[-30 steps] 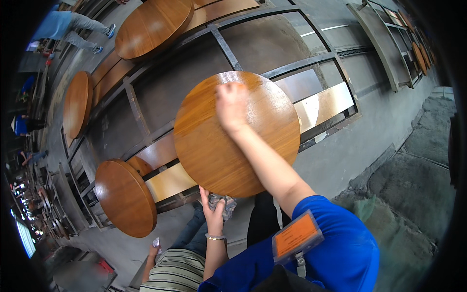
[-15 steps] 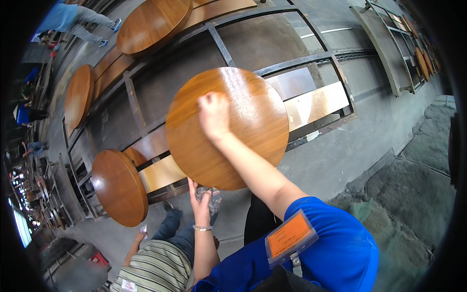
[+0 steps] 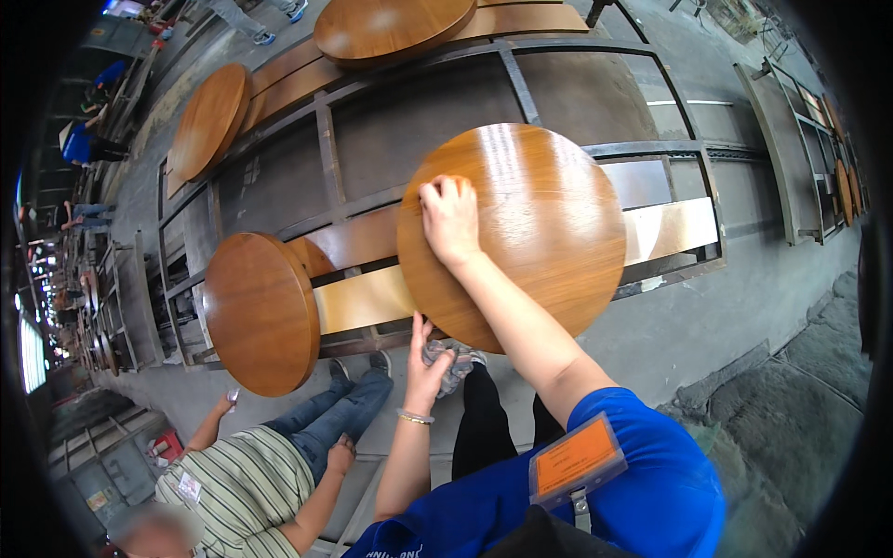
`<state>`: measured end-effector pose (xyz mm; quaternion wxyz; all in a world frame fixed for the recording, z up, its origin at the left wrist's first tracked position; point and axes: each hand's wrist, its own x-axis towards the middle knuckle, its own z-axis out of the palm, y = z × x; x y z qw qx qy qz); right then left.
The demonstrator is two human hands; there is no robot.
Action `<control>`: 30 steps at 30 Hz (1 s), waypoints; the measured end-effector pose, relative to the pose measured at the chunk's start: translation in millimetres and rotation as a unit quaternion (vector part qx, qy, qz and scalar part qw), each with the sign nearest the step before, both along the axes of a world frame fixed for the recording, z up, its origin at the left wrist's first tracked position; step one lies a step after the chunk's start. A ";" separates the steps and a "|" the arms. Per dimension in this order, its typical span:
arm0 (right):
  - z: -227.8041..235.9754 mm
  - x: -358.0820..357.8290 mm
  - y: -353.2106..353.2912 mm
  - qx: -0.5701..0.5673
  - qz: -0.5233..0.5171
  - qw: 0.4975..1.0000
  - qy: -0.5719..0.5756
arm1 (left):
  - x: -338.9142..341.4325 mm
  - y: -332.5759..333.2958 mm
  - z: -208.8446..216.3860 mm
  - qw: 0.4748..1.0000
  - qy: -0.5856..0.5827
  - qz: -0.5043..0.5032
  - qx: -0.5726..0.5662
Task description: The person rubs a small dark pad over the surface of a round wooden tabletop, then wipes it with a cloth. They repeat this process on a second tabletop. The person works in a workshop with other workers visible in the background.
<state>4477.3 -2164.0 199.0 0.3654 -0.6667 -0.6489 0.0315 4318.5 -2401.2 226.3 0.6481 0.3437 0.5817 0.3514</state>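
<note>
The right hand [image 3: 450, 216] presses flat, fingers open, on the round wooden tabletop [image 3: 521, 232], steadying it on the metal rack [image 3: 372, 167]. Below it, the left hand [image 3: 426, 358] clutches a grey rag [image 3: 451, 358] at the tabletop's lower edge, seemingly mid-wipe; next likely calls for rubbing along that rim.

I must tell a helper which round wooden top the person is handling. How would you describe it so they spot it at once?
Find the long metal rack along the floor, with several round wooden tops on it. The right one is the disc at the picture's middle: the only one with the right hand flat on its face and the left hand at its lower edge.
</note>
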 end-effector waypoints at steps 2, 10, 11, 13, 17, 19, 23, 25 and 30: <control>2.8 15.7 13.1 -0.027 -0.052 0.998 -0.025 | -15.2 1.4 3.2 0.996 0.053 -0.055 0.035; -12.6 -14.5 46.8 0.010 -0.191 0.981 -0.033 | -77.4 13.7 7.0 0.991 0.019 -0.130 0.037; -12.4 -29.7 47.6 0.018 -0.104 0.994 -0.021 | -80.1 16.5 5.4 0.989 0.045 -0.137 0.041; -11.8 -42.9 45.1 0.047 -0.023 0.999 0.006 | -85.5 17.9 5.6 0.992 0.001 -0.119 0.032; -12.5 33.5 57.7 -0.006 -0.226 0.973 -0.049 | -101.3 20.5 7.7 0.992 -0.002 -0.125 0.024; -16.1 65.4 64.7 0.040 -0.324 0.945 -0.019 | -105.4 20.1 7.3 0.989 0.021 -0.140 0.044; -19.0 12.7 56.8 0.027 -0.187 0.980 -0.065 | -104.3 21.2 6.9 0.989 0.037 -0.140 0.034; -15.0 -47.2 41.9 0.048 -0.060 0.997 -0.023 | -99.0 22.7 6.7 0.991 0.019 -0.130 -0.003; -7.9 -6.9 51.2 0.026 -0.093 0.995 -0.028 | -101.9 26.3 8.9 0.986 0.062 -0.149 0.034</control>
